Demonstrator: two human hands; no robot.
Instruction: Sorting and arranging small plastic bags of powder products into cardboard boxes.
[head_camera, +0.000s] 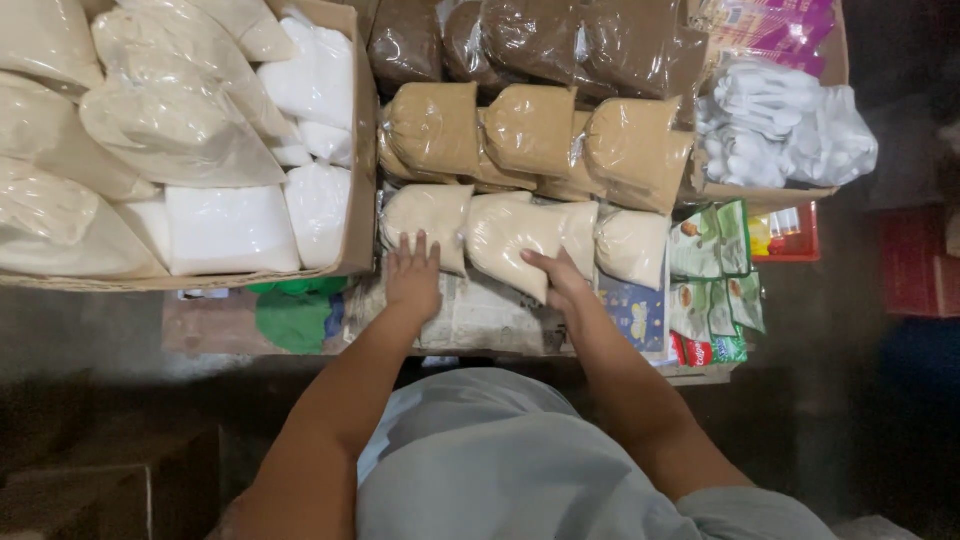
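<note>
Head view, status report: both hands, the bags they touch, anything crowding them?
Left hand flat on a pale powder bag. Right hand grips the middle pale bag. Tan bags packed behind; green sachets at right.

1. Both bare forearms reach forward from the body, angled slightly inward, elbows low near the grey-clad torso.
2. The left hand lies palm down, its fingers straight, slightly spread and pointing away.
3. The right hand is turned inward at the wrist, fingers curled leftward in a loose clasp, thumb side uppermost.
4. The two hands sit apart, roughly level.
</note>
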